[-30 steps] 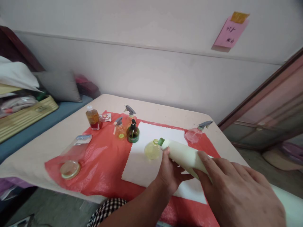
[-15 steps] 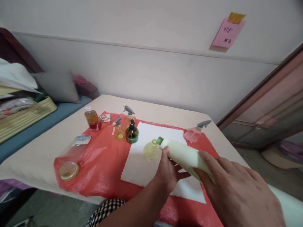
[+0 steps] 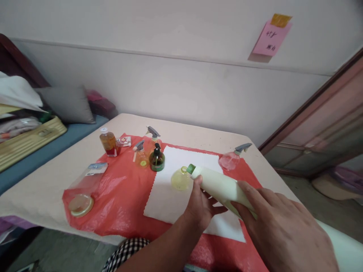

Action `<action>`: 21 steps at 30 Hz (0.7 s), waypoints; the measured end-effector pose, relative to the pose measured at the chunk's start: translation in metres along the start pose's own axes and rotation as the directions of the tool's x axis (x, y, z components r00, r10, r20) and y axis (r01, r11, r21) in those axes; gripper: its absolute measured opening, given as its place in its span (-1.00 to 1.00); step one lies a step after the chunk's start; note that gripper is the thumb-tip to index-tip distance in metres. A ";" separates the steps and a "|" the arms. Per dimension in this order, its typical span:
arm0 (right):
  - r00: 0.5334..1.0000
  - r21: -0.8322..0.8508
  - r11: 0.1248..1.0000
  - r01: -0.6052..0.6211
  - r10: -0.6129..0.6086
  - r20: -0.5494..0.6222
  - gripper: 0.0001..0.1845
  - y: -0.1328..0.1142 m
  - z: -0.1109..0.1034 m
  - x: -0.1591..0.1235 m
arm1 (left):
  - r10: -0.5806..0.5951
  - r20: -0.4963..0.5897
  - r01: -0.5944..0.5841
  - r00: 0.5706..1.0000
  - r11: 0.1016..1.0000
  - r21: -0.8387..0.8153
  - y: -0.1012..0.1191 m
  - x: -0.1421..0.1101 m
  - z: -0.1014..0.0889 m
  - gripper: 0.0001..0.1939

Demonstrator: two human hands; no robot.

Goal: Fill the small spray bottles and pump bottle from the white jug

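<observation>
Held tilted across the front right is a long pale green bottle [image 3: 218,183] with a green spout [image 3: 191,169] pointing down to the left. The spout is at the mouth of a round yellow see-through bottle [image 3: 180,180] without a top; whether they touch, I cannot tell. My left hand [image 3: 200,206] holds the green bottle near its neck, thumb on the side and fingers underneath. My right hand [image 3: 283,223] wraps around its body farther back. The yellow bottle stands on a white sheet [image 3: 167,206]. No liquid can be made out at the spout.
Beside the sheet stand a dark green pump bottle [image 3: 157,160], two clear spray bottles [image 3: 141,156] and an amber bottle [image 3: 109,143]. A pink spray bottle [image 3: 229,161] is at the right. Red plastic [image 3: 121,196] covers part of the table, with a round lidded container [image 3: 81,205] at left.
The whole view has shifted slightly, so the table things appear a little farther left. Both hands keep their hold on the tilted green bottle.
</observation>
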State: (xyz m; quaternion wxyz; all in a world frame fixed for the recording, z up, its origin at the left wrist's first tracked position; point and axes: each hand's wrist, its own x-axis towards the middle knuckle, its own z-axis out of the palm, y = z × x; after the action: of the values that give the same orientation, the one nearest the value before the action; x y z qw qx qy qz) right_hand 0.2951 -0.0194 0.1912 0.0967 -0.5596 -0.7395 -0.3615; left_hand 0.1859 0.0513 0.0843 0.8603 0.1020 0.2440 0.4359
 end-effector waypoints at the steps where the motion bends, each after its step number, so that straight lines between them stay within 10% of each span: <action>1: 1.000 0.002 1.000 -0.005 0.005 0.001 -0.53 0.000 0.001 0.000 | -0.002 0.006 0.002 1.000 1.000 -0.006 -0.001 0.000 0.000 -0.29; 21: 0.999 0.000 1.000 0.016 -0.016 0.035 -0.68 -0.003 -0.003 0.001 | -0.011 0.039 0.013 0.999 0.999 -0.045 -0.001 -0.001 0.000 -0.30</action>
State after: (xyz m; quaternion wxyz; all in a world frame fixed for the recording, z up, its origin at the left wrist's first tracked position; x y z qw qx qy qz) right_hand 0.2911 -0.0208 0.1932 0.0809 -0.5599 -0.7455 -0.3525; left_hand 0.1858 0.0498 0.0842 0.8694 0.0897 0.2181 0.4342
